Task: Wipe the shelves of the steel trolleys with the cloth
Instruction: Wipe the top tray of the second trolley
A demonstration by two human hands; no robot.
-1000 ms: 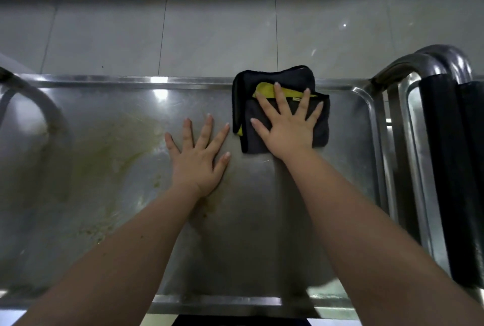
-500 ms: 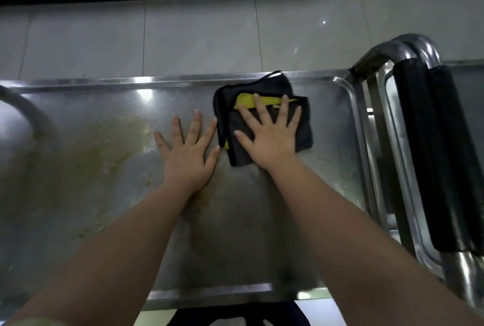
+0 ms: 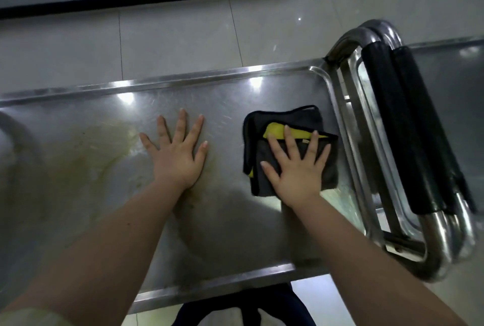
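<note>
yellowish smear [image 3: 86, 158] lay well left of cloth [image 3: 290, 126] on smooth steel shelf [image 3: 183, 79] | left hand [image 3: 178, 158] left of cloth, flat, fingers spread | right hand [image 3: 296, 176] atop cloth, fingers spread, pressing folded soft grey-yellow fabric | risk: cloth could bunch against raised rim just right, leaving smear unwiped

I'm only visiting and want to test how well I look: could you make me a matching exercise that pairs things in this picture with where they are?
Things:
1. left hand
2. right hand
3. yellowish-brown stain
4. black padded steel handles

Places:
A. beyond the right end of the steel trolley shelf
B. flat on the folded dark grey and yellow cloth
C. flat on bare steel, mid-shelf
D. spread over the shelf's left part

Pairs: 1-C, 2-B, 3-D, 4-A
</note>
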